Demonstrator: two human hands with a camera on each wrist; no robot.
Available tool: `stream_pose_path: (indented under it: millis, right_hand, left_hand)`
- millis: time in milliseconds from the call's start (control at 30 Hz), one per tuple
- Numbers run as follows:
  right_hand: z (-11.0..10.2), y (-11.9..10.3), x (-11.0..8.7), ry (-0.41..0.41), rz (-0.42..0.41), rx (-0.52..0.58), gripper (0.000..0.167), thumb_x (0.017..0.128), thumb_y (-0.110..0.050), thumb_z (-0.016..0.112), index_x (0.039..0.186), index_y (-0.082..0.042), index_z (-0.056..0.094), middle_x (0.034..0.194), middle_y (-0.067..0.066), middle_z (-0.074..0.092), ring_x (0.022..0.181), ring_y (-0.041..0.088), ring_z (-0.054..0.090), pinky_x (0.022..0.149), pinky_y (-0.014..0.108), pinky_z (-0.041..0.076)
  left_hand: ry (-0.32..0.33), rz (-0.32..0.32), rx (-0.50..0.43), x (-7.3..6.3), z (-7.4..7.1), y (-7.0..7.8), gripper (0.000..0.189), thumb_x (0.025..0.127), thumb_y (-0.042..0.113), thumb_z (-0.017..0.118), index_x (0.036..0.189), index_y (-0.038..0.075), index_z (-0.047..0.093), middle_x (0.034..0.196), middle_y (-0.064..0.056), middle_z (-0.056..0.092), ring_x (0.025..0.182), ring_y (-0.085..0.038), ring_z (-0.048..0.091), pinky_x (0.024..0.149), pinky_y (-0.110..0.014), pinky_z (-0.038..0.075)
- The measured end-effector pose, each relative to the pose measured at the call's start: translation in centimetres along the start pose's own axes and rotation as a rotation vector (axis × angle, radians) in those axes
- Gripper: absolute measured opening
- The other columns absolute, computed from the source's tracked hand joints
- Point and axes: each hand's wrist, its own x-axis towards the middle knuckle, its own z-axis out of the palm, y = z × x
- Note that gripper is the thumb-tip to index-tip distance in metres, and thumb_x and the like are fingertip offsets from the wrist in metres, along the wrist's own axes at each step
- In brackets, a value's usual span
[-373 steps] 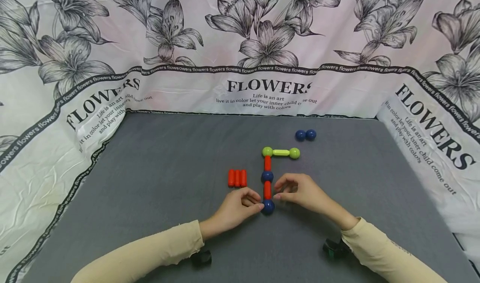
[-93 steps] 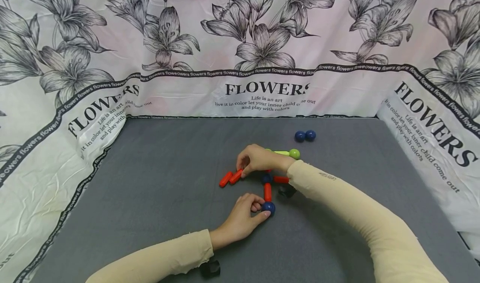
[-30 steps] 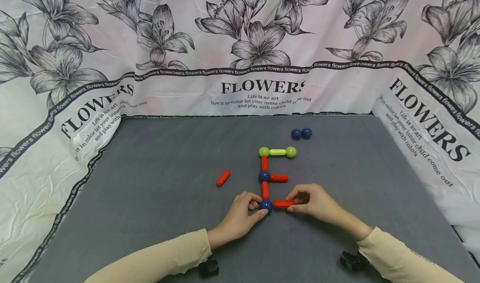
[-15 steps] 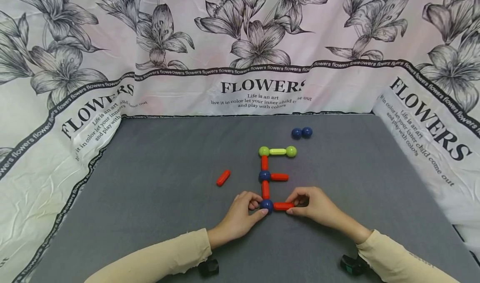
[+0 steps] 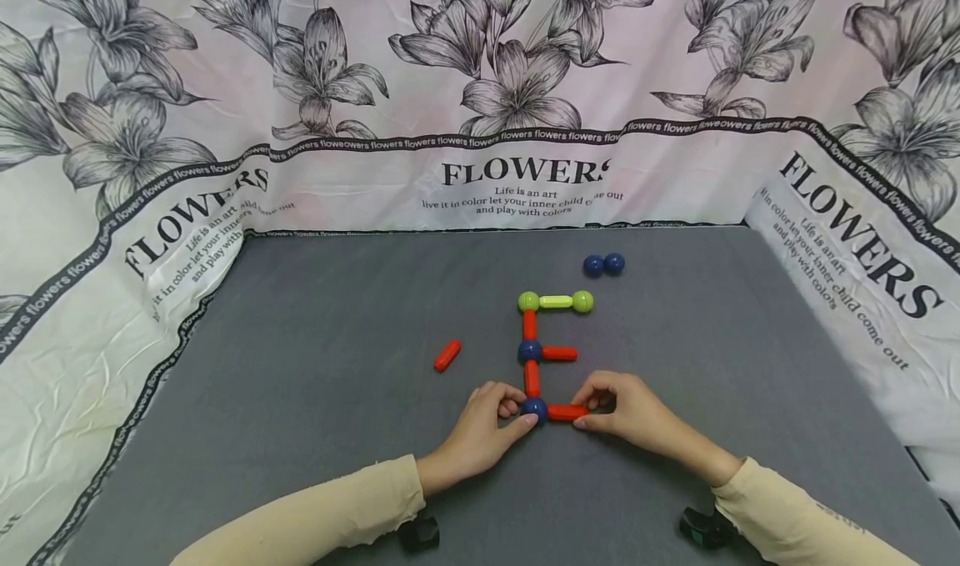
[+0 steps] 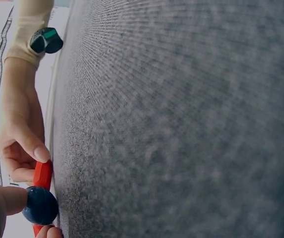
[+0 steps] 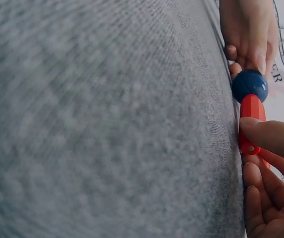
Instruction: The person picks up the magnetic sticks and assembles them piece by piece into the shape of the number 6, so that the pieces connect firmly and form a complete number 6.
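Observation:
My left hand [image 5: 480, 433] holds the lowest blue ball [image 5: 534, 410] of a ball-and-rod figure between thumb and fingers. With thumb and fingertips my right hand [image 5: 633, 412] pinches a red magnetic rod [image 5: 566, 413], whose other end meets that ball. The right wrist view shows this rod [image 7: 251, 106] touching the blue ball [image 7: 250, 85]. Above the ball runs a red rod [image 5: 532, 378] to a middle blue ball [image 5: 529, 350], which has another red rod [image 5: 559, 353] pointing right. A further red rod [image 5: 529, 325] leads to a green ball [image 5: 528, 301], joined by a green rod [image 5: 556, 302] to a second green ball [image 5: 582, 302].
A loose red rod [image 5: 447, 355] lies slanted left of the figure. Two blue balls [image 5: 603, 264] sit together at the back right. The grey table [image 5: 337, 324] is bordered by a floral cloth [image 5: 360, 191] behind and at both sides.
Since the first frame, one red rod has joined the middle ball's right side. My right hand has brought another from the left pile to the lowest ball, closing a small gap over the last second.

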Motion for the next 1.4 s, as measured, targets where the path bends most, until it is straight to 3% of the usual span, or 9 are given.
stream_pose_path:
  millis: [633,900,1000,1167,1400]
  right_hand:
    - [-0.2,-0.1,0.3,-0.011,-0.009,-0.012,0.02,0.077,-0.022,0.085,0.09,-0.021,0.07,0.084,-0.005,0.067,0.073,0.0,0.058,0.068,0.021,0.051]
    - [-1.6,-0.1,0.9,-0.072,-0.015,-0.04,0.021,0.08,-0.027,0.083,0.096,-0.019,0.071,0.089,-0.004,0.069,0.078,0.001,0.06,0.071,0.022,0.053]
    - [-2.8,0.0,1.6,-0.024,-0.036,-0.054,0.022,0.082,-0.024,0.082,0.099,-0.015,0.071,0.092,-0.002,0.07,0.079,0.001,0.061,0.072,0.023,0.054]
    - [-5.3,0.6,3.6,0.133,-0.025,-0.087,0.024,0.084,-0.019,0.08,0.105,-0.01,0.071,0.097,0.003,0.071,0.082,0.005,0.062,0.075,0.022,0.054]
    - [-9.3,2.6,7.5,0.304,0.023,-0.113,0.035,0.089,-0.026,0.075,0.119,-0.008,0.068,0.117,0.011,0.068,0.106,0.026,0.062,0.09,0.036,0.053]
  left_hand:
    - [0.007,0.026,0.005,0.2,0.0,-0.2,0.03,0.095,0.036,0.066,0.114,0.013,0.061,0.098,0.002,0.054,0.091,-0.011,0.044,0.077,-0.02,0.038]
    - [-0.005,0.025,0.011,0.0,0.0,-0.2,0.03,0.095,0.036,0.066,0.114,0.013,0.061,0.099,0.002,0.054,0.091,-0.01,0.044,0.077,-0.02,0.038]
    - [-0.006,0.029,0.011,0.0,-0.1,-0.1,0.03,0.095,0.036,0.066,0.114,0.013,0.061,0.099,0.001,0.054,0.092,-0.011,0.044,0.078,-0.02,0.038]
    - [-0.008,0.021,0.017,-0.1,-0.2,-0.1,0.031,0.095,0.036,0.066,0.114,0.013,0.061,0.1,0.001,0.054,0.092,-0.011,0.044,0.078,-0.02,0.038]
    - [-0.019,0.003,0.022,0.1,-0.3,0.0,0.031,0.095,0.038,0.065,0.114,0.014,0.061,0.099,0.003,0.053,0.093,-0.01,0.044,0.078,-0.02,0.039]
